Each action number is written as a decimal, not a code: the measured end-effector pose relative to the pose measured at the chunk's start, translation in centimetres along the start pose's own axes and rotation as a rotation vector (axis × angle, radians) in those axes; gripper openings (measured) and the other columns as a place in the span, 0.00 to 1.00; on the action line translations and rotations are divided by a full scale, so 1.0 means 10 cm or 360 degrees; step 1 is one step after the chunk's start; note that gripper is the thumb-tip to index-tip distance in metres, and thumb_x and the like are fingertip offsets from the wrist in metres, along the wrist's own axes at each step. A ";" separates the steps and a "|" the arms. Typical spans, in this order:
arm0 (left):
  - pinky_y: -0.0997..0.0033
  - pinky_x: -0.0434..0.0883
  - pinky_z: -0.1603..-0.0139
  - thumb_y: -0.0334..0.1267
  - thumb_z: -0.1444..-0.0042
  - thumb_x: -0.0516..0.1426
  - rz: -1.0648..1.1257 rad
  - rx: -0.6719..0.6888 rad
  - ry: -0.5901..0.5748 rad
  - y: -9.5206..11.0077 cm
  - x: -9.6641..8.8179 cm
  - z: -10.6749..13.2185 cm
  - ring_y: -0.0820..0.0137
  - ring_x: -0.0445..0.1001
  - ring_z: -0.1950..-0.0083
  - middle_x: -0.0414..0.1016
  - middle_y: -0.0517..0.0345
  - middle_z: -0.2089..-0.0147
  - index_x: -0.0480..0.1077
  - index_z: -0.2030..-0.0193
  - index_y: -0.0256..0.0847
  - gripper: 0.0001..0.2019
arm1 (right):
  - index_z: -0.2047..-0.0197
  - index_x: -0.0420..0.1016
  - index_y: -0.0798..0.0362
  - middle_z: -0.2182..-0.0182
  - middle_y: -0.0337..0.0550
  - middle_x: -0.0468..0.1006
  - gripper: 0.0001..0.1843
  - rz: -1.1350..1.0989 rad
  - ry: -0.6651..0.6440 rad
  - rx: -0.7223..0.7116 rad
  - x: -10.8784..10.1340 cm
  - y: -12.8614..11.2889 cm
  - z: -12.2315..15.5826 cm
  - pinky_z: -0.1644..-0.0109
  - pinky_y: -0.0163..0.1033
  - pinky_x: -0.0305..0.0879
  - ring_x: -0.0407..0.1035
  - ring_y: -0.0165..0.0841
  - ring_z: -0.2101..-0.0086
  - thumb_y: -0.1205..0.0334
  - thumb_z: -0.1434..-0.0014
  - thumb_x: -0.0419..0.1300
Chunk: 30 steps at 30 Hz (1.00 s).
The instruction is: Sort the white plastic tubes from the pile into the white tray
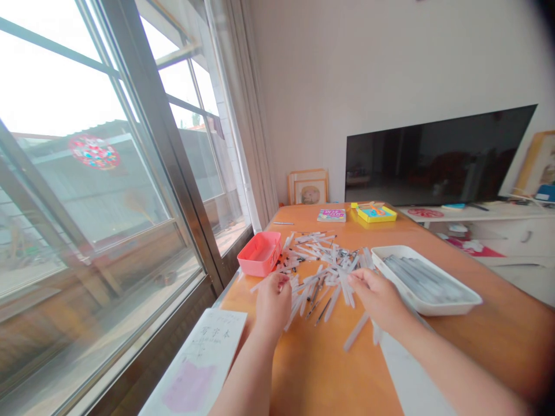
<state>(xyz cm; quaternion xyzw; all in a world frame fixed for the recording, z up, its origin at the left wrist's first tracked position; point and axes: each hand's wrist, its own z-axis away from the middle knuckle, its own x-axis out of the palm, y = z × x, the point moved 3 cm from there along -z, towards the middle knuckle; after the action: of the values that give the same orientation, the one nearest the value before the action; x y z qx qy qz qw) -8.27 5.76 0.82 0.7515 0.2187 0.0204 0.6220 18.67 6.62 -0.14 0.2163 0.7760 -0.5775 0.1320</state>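
A loose heap of translucent pen barrels [323, 274] mixed with dark pen parts spreads over the middle of the wooden table. At the heap's near left side is my left hand [274, 297], its fingers curled closed; what they hold is hidden. My right hand [378, 297] reaches over the right side of the heap, thumb and fingertips pinched on a pale pen barrel [346, 277]. Left of the heap stands a pink-red plastic box [259, 267]. To the right, a white tray [470, 299] holds many similar barrels laid side by side.
A white writing booklet [195, 358] lies at the near left, beside the window frame. Farther back on the table [299, 215] are a pen [284, 223], a purple patterned box [332, 215] and a yellow tray [377, 217]. Behind stands a television [437, 156] on a cabinet.
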 end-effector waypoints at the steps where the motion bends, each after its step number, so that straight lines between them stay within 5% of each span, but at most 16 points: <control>1: 0.62 0.67 0.47 0.34 0.46 0.62 -0.0077 0.0063 -0.0020 0.01 0.04 0.02 0.59 0.74 0.51 0.79 0.52 0.60 0.78 0.64 0.43 0.04 | 0.61 0.76 0.49 0.74 0.39 0.77 0.18 0.0011 0.0046 0.0004 -0.02 0.03 -0.02 0.67 0.39 0.62 0.70 0.37 0.71 0.44 0.35 0.54; 5: 0.57 0.62 0.40 0.31 0.44 0.60 -0.0363 0.0290 -0.0087 0.09 0.20 0.12 0.57 0.71 0.46 0.79 0.51 0.55 0.78 0.63 0.45 0.07 | 0.61 0.77 0.50 0.74 0.39 0.78 0.19 0.0071 0.0199 0.0036 -0.07 0.17 -0.08 0.67 0.38 0.63 0.71 0.37 0.71 0.44 0.37 0.55; 13: 0.58 0.64 0.48 0.35 0.36 0.52 -0.1446 0.0679 -0.0413 0.38 0.69 0.21 0.54 0.70 0.48 0.79 0.48 0.54 0.79 0.55 0.48 0.13 | 0.62 0.78 0.50 0.74 0.40 0.78 0.21 0.0096 0.0254 0.0021 -0.09 0.24 -0.13 0.68 0.38 0.62 0.72 0.37 0.71 0.43 0.37 0.54; 20: 0.55 0.64 0.47 0.40 0.37 0.54 -0.1617 0.0710 -0.0550 0.33 1.09 0.00 0.51 0.68 0.45 0.76 0.45 0.52 0.80 0.53 0.48 0.13 | 0.61 0.78 0.49 0.72 0.40 0.80 0.20 0.0099 0.0307 -0.0001 -0.11 0.22 -0.13 0.65 0.37 0.62 0.72 0.37 0.69 0.43 0.36 0.54; 30: 0.50 0.63 0.44 0.39 0.40 0.55 -0.1732 0.0726 -0.0621 0.27 1.23 -0.19 0.48 0.67 0.43 0.75 0.42 0.48 0.79 0.58 0.45 0.11 | 0.64 0.77 0.48 0.71 0.41 0.81 0.17 0.0022 0.0319 -0.0070 -0.06 0.22 -0.16 0.64 0.37 0.62 0.74 0.38 0.68 0.46 0.36 0.55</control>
<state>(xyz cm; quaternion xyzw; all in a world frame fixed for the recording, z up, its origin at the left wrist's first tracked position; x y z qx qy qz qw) 3.12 11.50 0.86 0.6361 0.4517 -0.4845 0.3956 20.32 8.58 -1.21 0.2754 0.7964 -0.5348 0.0623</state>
